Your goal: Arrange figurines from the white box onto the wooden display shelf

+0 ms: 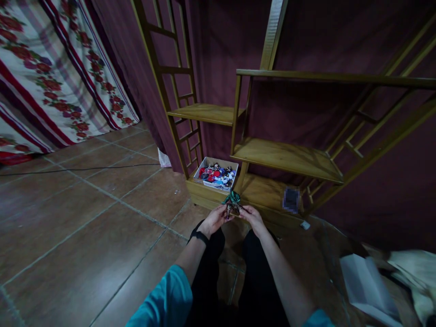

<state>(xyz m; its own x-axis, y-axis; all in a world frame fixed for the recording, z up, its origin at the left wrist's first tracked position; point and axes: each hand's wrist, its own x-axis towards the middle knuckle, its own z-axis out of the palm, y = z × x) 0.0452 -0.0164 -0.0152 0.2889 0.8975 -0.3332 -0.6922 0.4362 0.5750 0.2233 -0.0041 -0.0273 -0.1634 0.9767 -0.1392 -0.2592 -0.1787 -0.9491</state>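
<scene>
Between my two hands is a small figurine (232, 200), dark green on top and brownish below, held out over my knees. My left hand (215, 220), with a dark band on the wrist, pinches its left side. From the other side the fingers of my right hand (252, 216) close on it. Its fine details are too small to make out. Just beyond the hands, an open box (205, 183) stands on the low base of a wooden shelf, filled with several small red, blue, white and dark pieces.
The wooden shelf unit (289, 156) has stepped boards and lattice sides before a dark maroon curtain (221, 41). A blurred dark item (291, 200) sits on its lower right board. A white box (366, 284) lies on the tiled floor (102, 236) at right; a black cable (85, 168) runs across the left.
</scene>
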